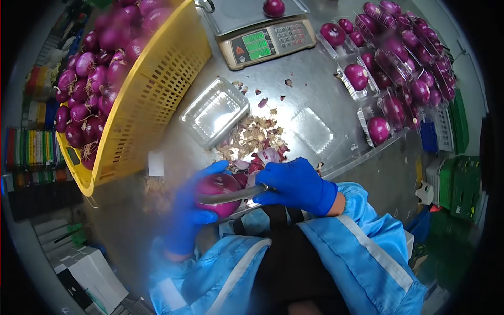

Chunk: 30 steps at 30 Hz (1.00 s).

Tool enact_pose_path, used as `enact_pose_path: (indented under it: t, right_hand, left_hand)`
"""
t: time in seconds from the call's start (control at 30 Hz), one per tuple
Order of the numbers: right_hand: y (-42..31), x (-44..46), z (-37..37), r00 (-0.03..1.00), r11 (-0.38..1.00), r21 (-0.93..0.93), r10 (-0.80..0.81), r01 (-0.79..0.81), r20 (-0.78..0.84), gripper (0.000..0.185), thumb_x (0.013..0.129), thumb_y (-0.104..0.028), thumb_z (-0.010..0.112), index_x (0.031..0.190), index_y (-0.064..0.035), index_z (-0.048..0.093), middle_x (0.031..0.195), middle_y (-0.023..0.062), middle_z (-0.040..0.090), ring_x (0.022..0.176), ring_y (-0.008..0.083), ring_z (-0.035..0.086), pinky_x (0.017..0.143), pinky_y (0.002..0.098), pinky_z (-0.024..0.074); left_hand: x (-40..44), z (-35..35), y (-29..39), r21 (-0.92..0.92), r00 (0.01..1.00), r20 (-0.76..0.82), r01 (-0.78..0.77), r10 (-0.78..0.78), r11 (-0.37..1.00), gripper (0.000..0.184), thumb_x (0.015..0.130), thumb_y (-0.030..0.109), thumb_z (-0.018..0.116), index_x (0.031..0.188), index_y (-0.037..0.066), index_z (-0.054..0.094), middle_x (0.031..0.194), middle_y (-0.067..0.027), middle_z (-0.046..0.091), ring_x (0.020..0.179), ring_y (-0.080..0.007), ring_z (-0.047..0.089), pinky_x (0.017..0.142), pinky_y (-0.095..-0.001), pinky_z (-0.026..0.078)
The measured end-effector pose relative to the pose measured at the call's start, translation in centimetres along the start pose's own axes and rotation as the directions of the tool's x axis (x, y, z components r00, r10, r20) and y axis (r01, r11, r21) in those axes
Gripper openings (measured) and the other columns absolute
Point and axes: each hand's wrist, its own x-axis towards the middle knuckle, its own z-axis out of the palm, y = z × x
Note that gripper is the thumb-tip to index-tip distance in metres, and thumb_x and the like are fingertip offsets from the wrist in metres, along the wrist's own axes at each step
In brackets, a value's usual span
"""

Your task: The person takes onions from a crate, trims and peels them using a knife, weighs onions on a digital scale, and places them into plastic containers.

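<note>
Both hands wear blue gloves. My left hand (191,202) is wrapped round a large red onion (219,192) at the table's near edge, and part of that hand is blurred. My right hand (295,185) grips a knife, its handle mostly hidden by the fingers. The curved blade of the knife (231,196) lies across the front of the onion, pointing left. Just beyond the hands is a heap of onion skins and trimmings (257,136). A clear plastic tray (215,112) sits behind my left hand, left of the heap.
A yellow crate (152,89) full of red onions stands at the left. At the back, a scale (265,43) carries one onion (273,8). Clear trays of onions (394,68) are piled at the right. A flat clear plastic piece (313,130) lies on the metal table.
</note>
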Motion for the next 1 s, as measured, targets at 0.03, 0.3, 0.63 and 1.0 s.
enact_pose_path:
  t: [0.03, 0.3, 0.63, 1.0]
  right_hand:
    - [-0.2, 0.0, -0.2, 1.000, 1.000, -0.012, -0.001, 0.001, 0.014, 0.035, 0.079, -0.049, 0.069, 0.091, -0.0165, 0.063, 0.090, 0.0012, 0.065, 0.066, 0.0245, 0.061, 0.054, 0.0351, 0.0471]
    - [3.3, -3.6, 2.3, 0.985, 0.969, 0.229, 0.126, -0.096, -0.121, 0.027, 0.081, -0.039, 0.071, 0.092, -0.0141, 0.067, 0.079, 0.0037, 0.066, 0.064, 0.0218, 0.064, 0.056, 0.0331, 0.0493]
    - [1.4, -2.2, 1.6, 0.978, 0.996, 0.089, 0.019, 0.000, -0.209, 0.030, 0.079, -0.043, 0.071, 0.087, -0.0145, 0.065, 0.075, 0.0032, 0.063, 0.059, 0.0207, 0.061, 0.050, 0.0328, 0.0473]
    - [1.6, -0.8, 1.3, 0.998, 0.982, -0.188, 0.007, -0.019, -0.064, 0.037, 0.078, -0.055, 0.064, 0.092, -0.0215, 0.068, 0.072, 0.0018, 0.059, 0.065, 0.0206, 0.063, 0.054, 0.0340, 0.0477]
  left_hand:
    - [-0.2, 0.5, 0.2, -0.016, 0.999, 0.014, 0.029, -0.029, 0.999, 0.102, 0.047, 0.025, 0.083, 0.136, -0.005, 0.043, 0.131, -0.0176, 0.054, 0.119, -0.0285, 0.056, 0.106, -0.0395, 0.041]
    - [-1.7, 1.3, 0.6, 0.151, 0.999, 0.034, 0.000, -0.006, 0.989, 0.105, 0.041, 0.018, 0.085, 0.135, -0.005, 0.045, 0.134, -0.0167, 0.052, 0.122, -0.0278, 0.054, 0.108, -0.0393, 0.038]
    - [-1.2, 1.0, -3.3, -0.643, 0.983, -0.114, 0.039, -0.147, 0.765, 0.102, 0.083, 0.060, 0.063, 0.149, 0.000, 0.014, 0.144, -0.0240, 0.034, 0.123, -0.0452, 0.046, 0.096, -0.0590, 0.047]
    - [-2.0, 2.1, -5.2, -0.937, 0.952, 0.004, 0.111, -0.307, 0.332, 0.075, 0.092, 0.053, 0.052, 0.144, 0.006, 0.027, 0.144, -0.0278, 0.034, 0.130, -0.0456, 0.040, 0.101, -0.0619, 0.043]
